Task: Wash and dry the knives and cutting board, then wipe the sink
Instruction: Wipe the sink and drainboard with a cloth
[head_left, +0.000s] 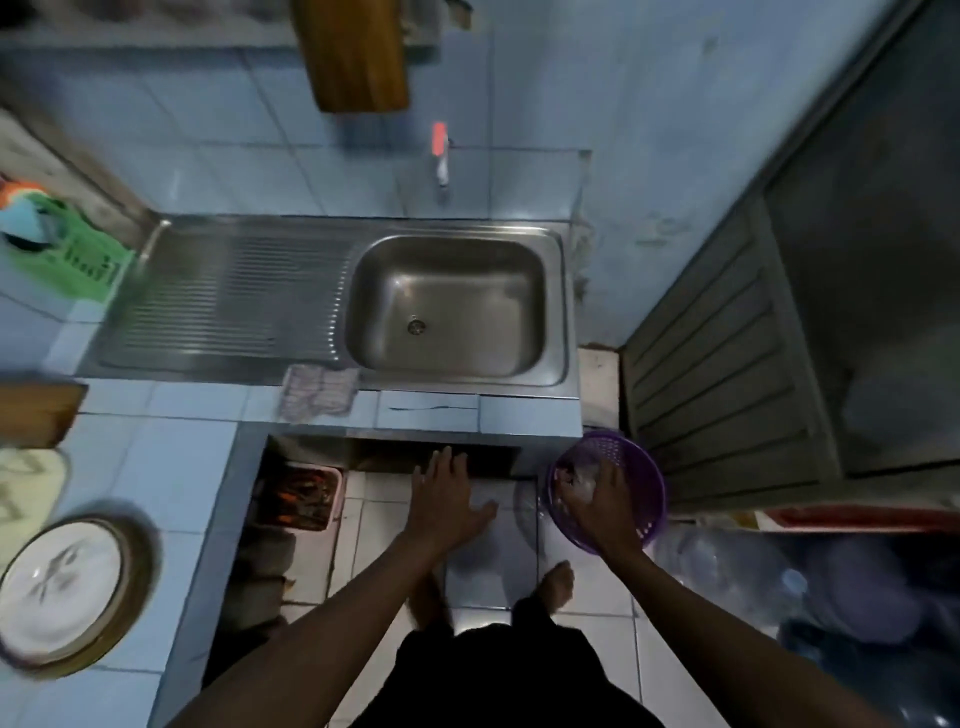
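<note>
Right hand (597, 499): reaches into purple basket (641, 480); whether it grasps anything there, cannot tell.
Left hand (447, 499): released, fingers spread.
Sink (452, 306): holds nothing, probably already washed.

My blue-tiled counter (171, 467) carries the steel sink (447, 304) with its ribbed drainboard. A pale cloth (319, 389) drapes over the sink's front edge onto the tiles. A green basket (78, 260) sits at the far left, and a white plate (65, 587) lies near me.
</note>
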